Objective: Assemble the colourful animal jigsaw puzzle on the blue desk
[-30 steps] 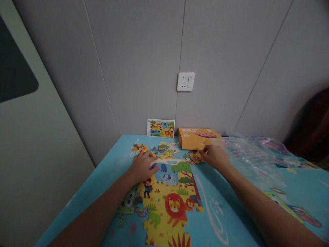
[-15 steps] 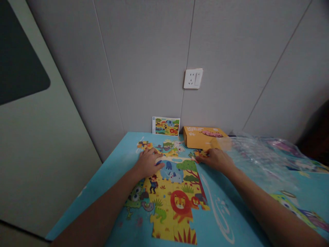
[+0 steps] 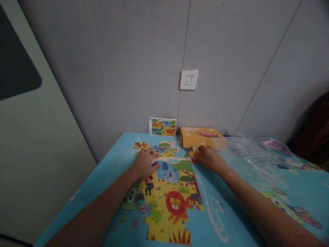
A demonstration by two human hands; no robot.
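Note:
A partly joined jigsaw puzzle (image 3: 164, 202) lies on the table, showing elephants, a lion, a crocodile and a figure in a hat. My left hand (image 3: 145, 164) rests flat over its upper left edge, fingers apart, with loose pieces just beyond the fingertips. To the right of the puzzle's top edge, my right hand (image 3: 211, 158) pinches a yellow puzzle piece (image 3: 196, 151) over a small cluster of loose pieces. The fingers partly hide that piece. More loose puzzle pieces (image 3: 167, 147) lie behind the joined part, and others (image 3: 140, 145) at the far left.
A picture card (image 3: 162, 127) leans on the wall beside an orange puzzle box (image 3: 199, 137). Crumpled clear plastic (image 3: 254, 157) covers the right side of the blue patterned tablecloth (image 3: 231, 212). A wall socket (image 3: 189, 80) is above.
The whole view has shifted slightly. My right fingers have drawn together at the cluster, and a yellow piece now shows raised at their tips. My left hand stays at the puzzle's edge.

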